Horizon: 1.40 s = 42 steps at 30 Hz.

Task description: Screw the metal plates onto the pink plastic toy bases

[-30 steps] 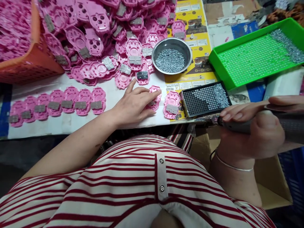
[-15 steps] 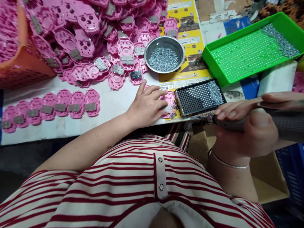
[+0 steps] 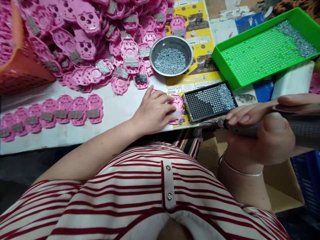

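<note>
My left hand (image 3: 153,111) lies over a pink plastic part (image 3: 178,104) at the table's front edge, its fingers bent onto the part and holding it down. A grey metal plate shows on the part's near end; the rest is hidden under the hand. In my right hand (image 3: 265,136) is a dark electric screwdriver (image 3: 303,128), its fingers and thumb wrapped round the body. The bit points left, toward the pink part, and lies just in front of a black perforated tray (image 3: 208,101) with small screws at its right end.
A steel bowl of screws (image 3: 171,56) stands behind my left hand. A green tray (image 3: 240,78) with more screws is at the back right. Overlapping pink parts (image 3: 79,110) form a row at left. Behind are a pink heap (image 3: 86,20) and an orange basket (image 3: 27,73).
The table's contents sit slightly further left in the picture, as the view has shifted a little. Both hands keep nearly the same pose and hold the same things.
</note>
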Each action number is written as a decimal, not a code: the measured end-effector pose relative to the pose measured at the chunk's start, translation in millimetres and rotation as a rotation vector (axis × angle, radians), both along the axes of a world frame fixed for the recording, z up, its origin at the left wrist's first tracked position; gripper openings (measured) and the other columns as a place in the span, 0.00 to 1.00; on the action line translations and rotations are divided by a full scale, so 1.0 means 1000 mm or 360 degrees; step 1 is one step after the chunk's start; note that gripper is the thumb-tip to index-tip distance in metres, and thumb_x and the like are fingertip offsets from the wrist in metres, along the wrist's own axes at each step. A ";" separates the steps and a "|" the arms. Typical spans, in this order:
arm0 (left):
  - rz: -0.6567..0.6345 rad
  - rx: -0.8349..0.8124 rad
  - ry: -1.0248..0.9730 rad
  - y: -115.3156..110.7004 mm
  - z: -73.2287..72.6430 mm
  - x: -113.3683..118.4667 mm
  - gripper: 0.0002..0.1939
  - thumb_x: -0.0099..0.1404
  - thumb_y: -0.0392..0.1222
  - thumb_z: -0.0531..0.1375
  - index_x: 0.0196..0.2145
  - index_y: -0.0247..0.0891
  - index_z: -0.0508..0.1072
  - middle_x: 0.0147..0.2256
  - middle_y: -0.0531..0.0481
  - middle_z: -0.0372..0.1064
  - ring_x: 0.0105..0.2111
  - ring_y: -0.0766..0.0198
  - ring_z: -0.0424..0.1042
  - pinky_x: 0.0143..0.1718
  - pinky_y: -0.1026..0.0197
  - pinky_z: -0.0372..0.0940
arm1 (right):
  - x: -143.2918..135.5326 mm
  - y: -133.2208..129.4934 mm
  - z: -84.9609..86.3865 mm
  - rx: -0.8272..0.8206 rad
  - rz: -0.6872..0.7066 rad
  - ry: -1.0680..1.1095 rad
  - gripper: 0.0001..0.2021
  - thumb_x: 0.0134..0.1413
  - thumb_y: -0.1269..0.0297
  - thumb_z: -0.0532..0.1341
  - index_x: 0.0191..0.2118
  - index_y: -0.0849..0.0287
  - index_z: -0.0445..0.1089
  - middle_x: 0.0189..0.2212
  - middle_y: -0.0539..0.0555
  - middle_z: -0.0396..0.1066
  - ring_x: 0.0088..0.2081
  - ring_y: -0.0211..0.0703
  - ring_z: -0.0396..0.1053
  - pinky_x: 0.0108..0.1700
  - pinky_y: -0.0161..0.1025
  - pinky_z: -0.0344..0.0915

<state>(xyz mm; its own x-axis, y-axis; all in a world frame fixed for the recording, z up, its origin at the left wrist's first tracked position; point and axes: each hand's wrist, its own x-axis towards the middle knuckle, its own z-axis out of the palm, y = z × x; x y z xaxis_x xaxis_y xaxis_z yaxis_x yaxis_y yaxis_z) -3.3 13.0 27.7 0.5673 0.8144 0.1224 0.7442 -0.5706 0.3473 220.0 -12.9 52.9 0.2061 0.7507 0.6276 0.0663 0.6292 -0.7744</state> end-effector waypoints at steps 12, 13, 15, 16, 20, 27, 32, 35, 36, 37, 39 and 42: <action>0.0055 0.0172 0.0018 -0.006 -0.005 0.004 0.11 0.67 0.47 0.61 0.39 0.39 0.82 0.44 0.45 0.74 0.47 0.50 0.67 0.58 0.40 0.59 | -0.003 0.010 0.005 0.0050 -0.0268 0.0007 0.15 0.57 0.51 0.62 0.26 0.54 0.65 0.18 0.43 0.52 0.18 0.31 0.58 0.23 0.35 0.61; 0.0051 0.0173 0.0021 -0.007 -0.005 0.004 0.12 0.67 0.47 0.61 0.39 0.39 0.82 0.42 0.44 0.74 0.45 0.50 0.67 0.55 0.42 0.61 | -0.006 0.011 0.006 0.0032 -0.0310 0.0061 0.13 0.55 0.51 0.64 0.29 0.53 0.66 0.19 0.43 0.53 0.18 0.30 0.58 0.23 0.35 0.61; 0.0044 0.0151 0.0039 -0.007 -0.005 0.005 0.12 0.67 0.46 0.60 0.40 0.38 0.82 0.38 0.43 0.74 0.42 0.50 0.66 0.49 0.44 0.63 | -0.009 0.014 0.008 0.0028 -0.0406 0.0166 0.12 0.52 0.52 0.66 0.36 0.51 0.66 0.23 0.42 0.58 0.18 0.30 0.59 0.24 0.36 0.63; 0.0040 0.0134 0.0050 -0.008 -0.005 0.006 0.13 0.68 0.46 0.60 0.40 0.38 0.81 0.37 0.43 0.74 0.41 0.50 0.66 0.48 0.45 0.63 | -0.011 0.014 0.008 0.0048 -0.0436 0.0202 0.12 0.51 0.54 0.66 0.38 0.51 0.66 0.26 0.42 0.61 0.19 0.29 0.59 0.24 0.36 0.63; 0.0049 0.0105 0.0075 -0.010 -0.004 0.010 0.13 0.68 0.47 0.59 0.40 0.40 0.81 0.36 0.44 0.74 0.39 0.50 0.66 0.45 0.46 0.62 | -0.012 0.015 0.005 0.0054 -0.0466 0.0213 0.13 0.51 0.58 0.66 0.40 0.54 0.65 0.36 0.48 0.65 0.21 0.29 0.62 0.24 0.38 0.65; 0.0084 0.0104 0.0086 -0.013 -0.002 0.008 0.14 0.68 0.49 0.59 0.41 0.40 0.81 0.34 0.44 0.74 0.38 0.49 0.67 0.45 0.45 0.62 | -0.009 0.017 -0.002 0.0012 -0.0455 0.0209 0.14 0.51 0.59 0.67 0.41 0.55 0.64 0.40 0.50 0.66 0.21 0.29 0.62 0.24 0.38 0.63; 0.0111 0.0094 0.0097 -0.015 -0.001 0.009 0.13 0.68 0.49 0.60 0.41 0.41 0.81 0.35 0.45 0.75 0.39 0.50 0.68 0.51 0.43 0.61 | -0.005 0.019 -0.008 0.0026 -0.0453 0.0175 0.15 0.53 0.58 0.67 0.42 0.57 0.64 0.39 0.50 0.66 0.21 0.28 0.61 0.23 0.38 0.63; 0.0130 0.0081 0.0078 -0.016 -0.002 0.009 0.13 0.68 0.49 0.60 0.40 0.41 0.81 0.35 0.45 0.75 0.41 0.50 0.68 0.56 0.41 0.58 | -0.004 0.020 -0.009 0.0012 -0.0466 0.0153 0.15 0.53 0.57 0.66 0.42 0.56 0.64 0.38 0.50 0.66 0.20 0.27 0.59 0.22 0.37 0.62; 0.0135 0.0081 0.0068 -0.016 -0.003 0.009 0.12 0.68 0.48 0.60 0.40 0.41 0.81 0.35 0.46 0.75 0.41 0.50 0.69 0.57 0.40 0.57 | -0.004 0.020 -0.009 0.0009 -0.0482 0.0134 0.15 0.53 0.56 0.66 0.42 0.55 0.64 0.38 0.49 0.66 0.19 0.27 0.59 0.22 0.37 0.62; 0.0139 0.0084 0.0058 -0.016 -0.003 0.009 0.12 0.68 0.48 0.60 0.40 0.42 0.81 0.35 0.46 0.75 0.41 0.50 0.69 0.57 0.40 0.57 | -0.004 0.019 -0.008 -0.0005 -0.0489 0.0113 0.15 0.53 0.55 0.66 0.41 0.53 0.64 0.38 0.49 0.66 0.19 0.28 0.58 0.22 0.38 0.62; 0.0138 0.0092 0.0047 -0.017 -0.004 0.009 0.11 0.68 0.48 0.60 0.41 0.43 0.81 0.35 0.46 0.75 0.41 0.51 0.69 0.57 0.39 0.57 | -0.004 0.017 -0.006 -0.0039 -0.0494 0.0069 0.14 0.53 0.54 0.65 0.41 0.51 0.63 0.37 0.48 0.66 0.20 0.30 0.59 0.22 0.38 0.63; 0.0137 0.0103 0.0055 -0.017 -0.004 0.009 0.12 0.68 0.49 0.59 0.41 0.44 0.81 0.35 0.47 0.75 0.41 0.51 0.70 0.58 0.38 0.57 | -0.005 0.015 -0.003 -0.0114 -0.0495 -0.0016 0.14 0.54 0.51 0.63 0.41 0.49 0.62 0.37 0.48 0.65 0.21 0.33 0.61 0.24 0.41 0.65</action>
